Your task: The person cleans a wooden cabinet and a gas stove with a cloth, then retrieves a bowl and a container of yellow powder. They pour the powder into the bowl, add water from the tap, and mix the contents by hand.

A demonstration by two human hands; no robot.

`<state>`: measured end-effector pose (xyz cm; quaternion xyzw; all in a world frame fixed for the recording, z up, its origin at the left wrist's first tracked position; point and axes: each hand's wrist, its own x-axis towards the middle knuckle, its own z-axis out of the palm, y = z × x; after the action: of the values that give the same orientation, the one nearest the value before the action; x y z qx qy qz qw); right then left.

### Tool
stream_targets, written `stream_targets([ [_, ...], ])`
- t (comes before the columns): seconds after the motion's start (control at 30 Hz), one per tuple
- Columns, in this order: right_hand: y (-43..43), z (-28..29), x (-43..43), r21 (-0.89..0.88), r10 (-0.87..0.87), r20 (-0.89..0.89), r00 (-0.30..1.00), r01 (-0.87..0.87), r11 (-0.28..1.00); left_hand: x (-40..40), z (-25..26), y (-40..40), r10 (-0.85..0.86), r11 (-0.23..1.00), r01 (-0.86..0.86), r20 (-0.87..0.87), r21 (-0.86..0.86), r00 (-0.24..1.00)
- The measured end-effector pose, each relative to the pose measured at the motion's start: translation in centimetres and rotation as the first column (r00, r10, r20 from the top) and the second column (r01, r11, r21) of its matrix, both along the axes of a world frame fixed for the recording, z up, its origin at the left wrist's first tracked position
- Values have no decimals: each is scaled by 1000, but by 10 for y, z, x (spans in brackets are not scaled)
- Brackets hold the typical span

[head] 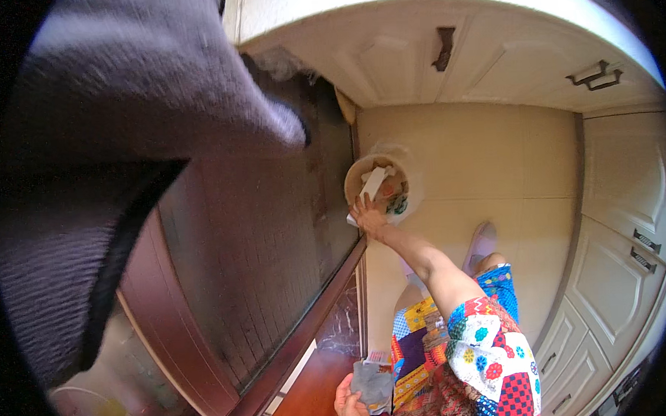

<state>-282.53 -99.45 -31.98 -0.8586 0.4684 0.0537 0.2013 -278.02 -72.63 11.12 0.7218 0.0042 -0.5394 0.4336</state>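
A round waste bin [349, 176] with a clear plastic liner stands on the floor and holds mixed rubbish. Over its near rim reaches my right hand [371, 217], fingers closed around a long white piece [372, 185], perhaps card or a flat box. One end of that piece lies over the bin's contents, and the other sticks out past the hand. Low in the view, my left hand [353, 405] pinches a grey cloth [372, 382] between thumb and fingers. Some printed material shows behind the cloth, partly hidden.
A dark door panel [255, 211] with a ribbed surface stands left of the bin. Grey fabric [138, 88] hangs close to the camera at upper left. Cream cabinets [393, 60] with dark handles line the far and right sides. A slippered foot [482, 243] rests on the tiled floor [470, 157].
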Motion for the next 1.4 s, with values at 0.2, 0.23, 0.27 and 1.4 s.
stream_targets([
  [0.2, 8, 86, -55, 328, -317, 196, 928, 242, 913, -14, 12, -8, 6, 997, -12, -79, -78, 997],
  [0.23, 21, 95, -75, 317, -241, 242, 940, 158, 935, -12, 18, -19, -14, 997, 6, -102, -82, 995],
  [0.27, 20, 119, -79, 269, -216, 272, 938, 141, 953, -13, 28, -27, -32, 995, 21, -114, -95, 993],
  [1.4, -215, 618, -502, 625, -557, 780, -286, 411, 664, -320, 180, -507, -607, 441, 397, 58, -805, 793],
])
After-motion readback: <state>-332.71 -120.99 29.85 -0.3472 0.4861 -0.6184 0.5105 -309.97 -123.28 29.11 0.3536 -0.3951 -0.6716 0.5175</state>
